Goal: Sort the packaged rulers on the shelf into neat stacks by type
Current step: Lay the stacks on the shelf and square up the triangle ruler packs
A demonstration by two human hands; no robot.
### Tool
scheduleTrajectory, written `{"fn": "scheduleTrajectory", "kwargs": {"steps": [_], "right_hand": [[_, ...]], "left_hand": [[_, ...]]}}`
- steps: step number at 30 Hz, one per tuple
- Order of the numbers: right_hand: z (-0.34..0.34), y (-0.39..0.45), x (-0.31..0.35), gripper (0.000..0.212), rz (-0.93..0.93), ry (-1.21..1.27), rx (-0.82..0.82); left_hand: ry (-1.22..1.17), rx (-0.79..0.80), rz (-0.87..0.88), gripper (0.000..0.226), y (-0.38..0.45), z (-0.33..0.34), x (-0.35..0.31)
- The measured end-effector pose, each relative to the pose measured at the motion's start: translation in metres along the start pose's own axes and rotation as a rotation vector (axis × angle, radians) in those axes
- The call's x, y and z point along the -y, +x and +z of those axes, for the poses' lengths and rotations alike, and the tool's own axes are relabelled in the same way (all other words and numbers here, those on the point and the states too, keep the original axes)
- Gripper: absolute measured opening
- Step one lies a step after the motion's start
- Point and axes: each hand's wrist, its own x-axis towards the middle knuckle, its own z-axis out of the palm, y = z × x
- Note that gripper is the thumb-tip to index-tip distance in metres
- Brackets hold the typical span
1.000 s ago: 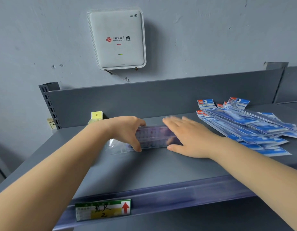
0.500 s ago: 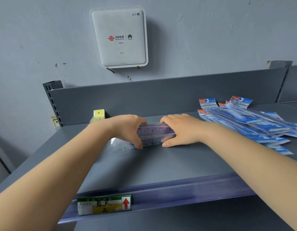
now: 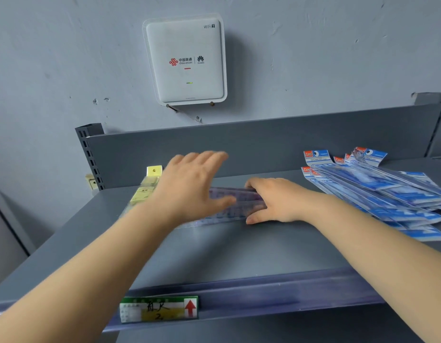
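Head view: clear ruler stack (image 3: 235,206) is gripped by right hand (image 3: 276,201); blurred left hand (image 3: 192,184) is seemingly spread flat, fingers released

Packaged rulers of three kinds on a grey shelf (image 3: 239,248)

A small stack of clear, purple-tinted rulers (image 3: 235,205) in transparent sleeves lies flat mid-shelf, its long side running left to right and parallel to the back panel; part of it is covered, so its left end cannot be made out. To the right, well apart, a loose pile of blue-and-white ruler packs (image 3: 378,194) lies fanned and overlapping, their header cards with red and blue print pointing toward the back-left and their long bodies slanting toward the front-right. At the back-left, near the shelf's upright, yellow-carded ruler packs (image 3: 146,186) lie angled, the hang-hole end toward the back panel.
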Motion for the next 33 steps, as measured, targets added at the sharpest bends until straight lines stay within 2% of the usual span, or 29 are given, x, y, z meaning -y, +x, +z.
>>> {"fn": "scheduleTrajectory", "kwargs": {"steps": [1, 3, 4, 7, 11, 14, 18, 22, 24, 27, 30, 33], "right_hand": [[0.001, -0.001, 0.000, 0.064, -0.007, -0.014, -0.011], [0.003, -0.002, 0.001, 0.064, -0.018, -0.043, -0.024], [0.003, -0.002, 0.001, 0.063, -0.018, -0.047, -0.025], [0.003, -0.003, 0.002, 0.065, -0.015, -0.036, -0.019], [0.003, -0.003, 0.001, 0.066, -0.007, -0.032, -0.011], [0.003, -0.003, 0.001, 0.065, 0.006, -0.026, 0.004], [0.001, -0.003, 0.002, 0.065, 0.013, -0.030, 0.021], [0.000, -0.005, 0.005, 0.067, 0.018, -0.043, 0.038], [-0.004, -0.008, 0.007, 0.076, -0.002, -0.095, 0.010], [-0.008, -0.016, 0.020, 0.092, -0.066, -0.165, -0.117], [0.002, -0.017, 0.035, 0.079, -0.130, -0.238, -0.060], [0.008, -0.014, 0.037, 0.068, -0.079, -0.240, -0.024]], "left_hand": [[0.074, 0.077, 0.031, 0.086, -0.005, 0.008, -0.005], [0.152, 0.244, 0.027, 0.071, -0.012, 0.023, -0.008], [0.158, 0.268, 0.014, 0.065, -0.012, 0.025, -0.006], [0.142, 0.213, 0.024, 0.068, -0.010, 0.019, -0.003], [0.120, 0.325, -0.014, 0.067, -0.015, 0.025, -0.003], [0.102, 0.288, -0.046, 0.075, -0.016, 0.024, -0.002], [0.055, 0.413, -0.032, 0.072, -0.017, 0.030, -0.003], [-0.032, 0.411, -0.045, 0.074, -0.008, 0.028, 0.001], [-0.039, 0.436, -0.036, 0.069, -0.008, 0.032, 0.000], [-0.065, 0.425, -0.060, 0.064, -0.007, 0.037, 0.001], [-0.066, 0.395, -0.061, 0.062, -0.007, 0.038, 0.002], [-0.065, 0.379, -0.052, 0.063, -0.007, 0.040, 0.002]]}}
